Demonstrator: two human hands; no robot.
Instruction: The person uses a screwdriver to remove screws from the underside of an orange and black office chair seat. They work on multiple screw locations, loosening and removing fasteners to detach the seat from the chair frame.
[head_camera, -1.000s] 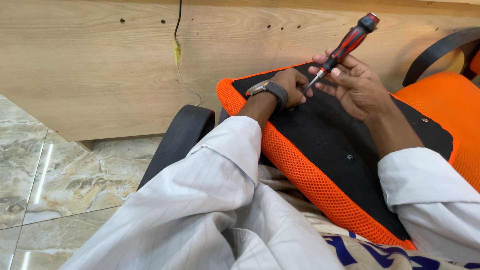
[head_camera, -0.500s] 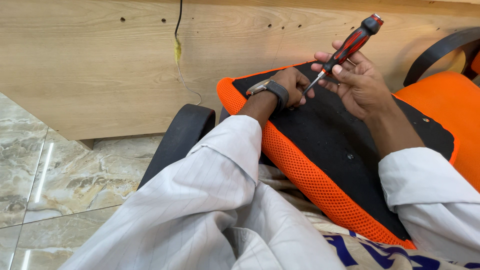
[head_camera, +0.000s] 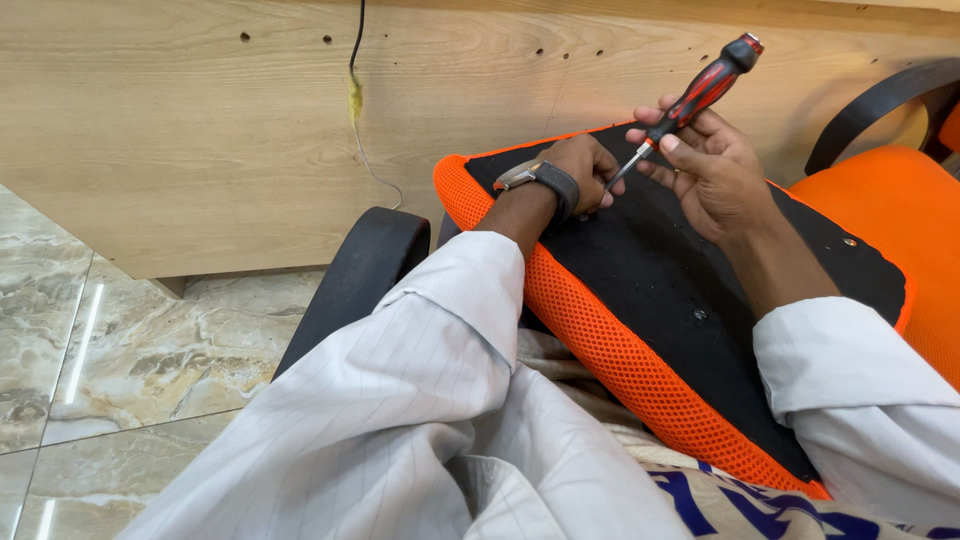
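Note:
An orange mesh chair seat (head_camera: 600, 345) lies upside down across my lap, its black underside (head_camera: 680, 270) facing up. My right hand (head_camera: 705, 165) grips a screwdriver (head_camera: 690, 100) with a red and black handle, tilted so its metal tip points down-left at the seat's far edge. My left hand (head_camera: 585, 170), with a wristwatch (head_camera: 540, 178) on the wrist, rests curled on the black underside right at the screwdriver tip. What its fingers pinch is hidden.
A black armrest (head_camera: 355, 280) sticks out below the seat on the left. A wooden panel (head_camera: 200, 130) with small holes and a hanging cable (head_camera: 355, 70) stands behind. Another orange chair part (head_camera: 900, 200) with a black curved arm (head_camera: 880, 100) lies at right. Marble floor tiles (head_camera: 90, 350) lie at left.
The screwdriver handle has shifted only slightly in my right hand's fingers. My left hand has stayed at the tip.

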